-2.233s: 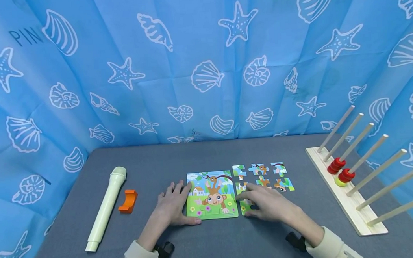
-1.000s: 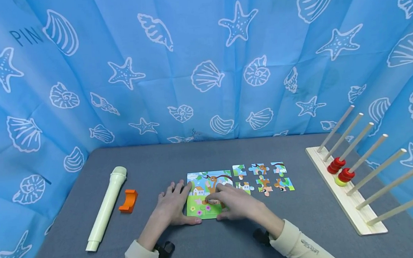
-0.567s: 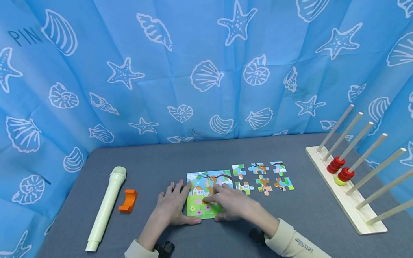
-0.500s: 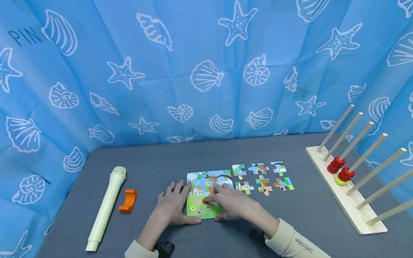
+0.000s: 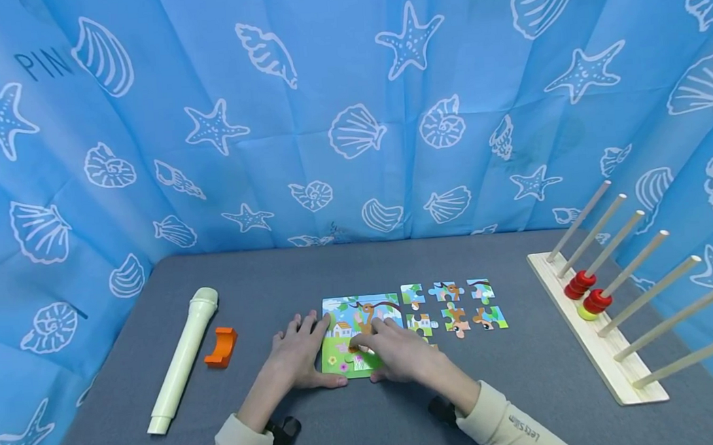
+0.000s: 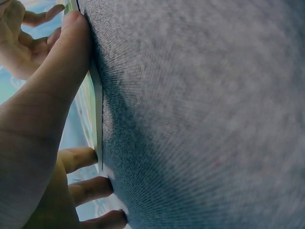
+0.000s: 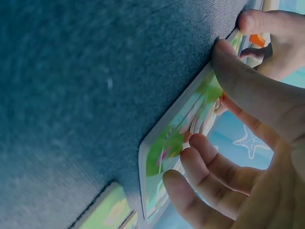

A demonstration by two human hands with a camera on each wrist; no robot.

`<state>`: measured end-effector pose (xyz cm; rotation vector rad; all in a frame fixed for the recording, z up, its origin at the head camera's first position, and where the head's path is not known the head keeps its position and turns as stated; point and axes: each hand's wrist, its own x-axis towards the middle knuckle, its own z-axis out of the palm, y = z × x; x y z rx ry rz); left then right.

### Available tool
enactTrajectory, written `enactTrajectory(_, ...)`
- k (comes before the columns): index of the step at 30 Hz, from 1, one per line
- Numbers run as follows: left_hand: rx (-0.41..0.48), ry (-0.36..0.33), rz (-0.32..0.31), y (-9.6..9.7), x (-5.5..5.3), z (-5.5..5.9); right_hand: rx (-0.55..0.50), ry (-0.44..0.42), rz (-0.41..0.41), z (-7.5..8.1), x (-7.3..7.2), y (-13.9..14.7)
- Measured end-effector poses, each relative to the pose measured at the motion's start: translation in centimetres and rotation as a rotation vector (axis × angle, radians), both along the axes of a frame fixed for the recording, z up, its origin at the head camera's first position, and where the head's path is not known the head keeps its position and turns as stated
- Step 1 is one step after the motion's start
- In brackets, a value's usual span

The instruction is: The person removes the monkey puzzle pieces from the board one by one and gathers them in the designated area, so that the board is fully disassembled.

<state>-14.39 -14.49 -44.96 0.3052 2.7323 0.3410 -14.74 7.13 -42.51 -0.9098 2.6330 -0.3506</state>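
Observation:
A square monkey jigsaw puzzle (image 5: 335,307) lies flat between the two hands. My left hand (image 5: 300,356) rests at its left side, fingers spread, with the thumb along the near edge in the left wrist view. My right hand (image 5: 409,353) covers the puzzle's lower right. Its index finger bends down by a pale, glossy puzzle piece (image 5: 362,363) at the bottom middle, while the thumb is at the near edge. In the right wrist view the other fingers (image 7: 190,167) hover curled over the board (image 7: 152,157). Part of the piece is hidden by the hand.
Several loose puzzle pieces (image 5: 456,321) lie in rows to the right. Farther right stands a wooden peg rack (image 5: 583,317) with red rings (image 5: 579,285). At the left are a pale green toy microphone (image 5: 184,362) and an orange curved block (image 5: 221,348). A blue curtain (image 5: 354,182) hangs behind.
My right hand came left from the loose pieces onto the puzzle, then stayed nearly still. The bottom-middle piece now looks paler and shifted under its fingers. The left hand has not moved.

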Motion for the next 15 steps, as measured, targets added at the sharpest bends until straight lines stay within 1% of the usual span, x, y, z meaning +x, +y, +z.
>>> enactTrajectory(7, -0.009, 0.027, -0.008, 0.02, 0.14, 0.02, 0.013, 0.036, 0.003, 0.14, 0.16, -0.03)
enactTrajectory(15, -0.016, 0.026, -0.003, 0.21, 0.13, 0.14, -0.042, 0.067, 0.018, -0.09, 0.21, 0.09)
